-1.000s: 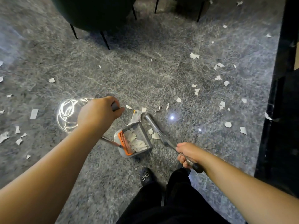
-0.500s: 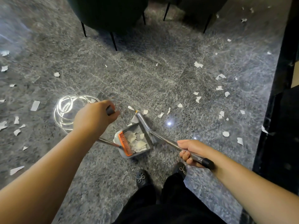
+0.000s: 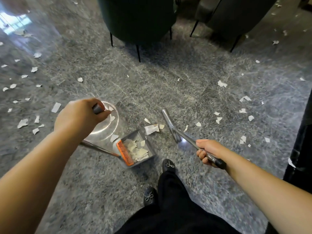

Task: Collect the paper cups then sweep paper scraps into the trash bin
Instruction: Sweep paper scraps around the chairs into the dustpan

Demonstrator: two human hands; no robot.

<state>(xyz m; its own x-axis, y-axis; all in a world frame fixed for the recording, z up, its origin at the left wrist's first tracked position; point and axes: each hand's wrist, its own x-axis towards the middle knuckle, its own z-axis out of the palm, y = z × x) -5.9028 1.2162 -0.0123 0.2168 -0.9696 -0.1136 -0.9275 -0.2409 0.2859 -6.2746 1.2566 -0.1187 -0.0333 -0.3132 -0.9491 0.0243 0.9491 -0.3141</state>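
The paper scraps (image 3: 137, 150) already gathered lie in a pale heap inside the grey dustpan (image 3: 146, 155), which sits on the floor (image 3: 152, 92) just ahead of the person's feet, its open mouth facing away from them. An orange comb (image 3: 125, 153) of teeth runs along the pan's near left edge, where a thin metal handle (image 3: 98, 147) slants up and to the left. The left hand (image 3: 79, 114) is curled around the dark grip at the top of that handle, knuckles up. Just beyond the pan's mouth a larger creased scrap (image 3: 151, 128) and a few small ones lie on the floor, between the pan and the broom head (image 3: 170, 124). The broom head is a narrow metallic bar resting on the floor to the right of the pan, apart from it. Its shiny shaft (image 3: 187, 138) rises toward the right hand (image 3: 208, 151), which is wrapped around it just above the black end cap (image 3: 220, 163). More white scraps are strewn over the grey mottled floor, many to the far left and many to the right of the broom. A bright ring of reflected light (image 3: 109, 122) shows on the floor under the left hand. Two black shoes (image 3: 168, 166) with small bows and dark trouser legs (image 3: 172, 200) stand at the lower middle. Dark chairs (image 3: 136, 17) on thin legs stand at the top, and a black upright edge (image 3: 302, 141) borders the right side.
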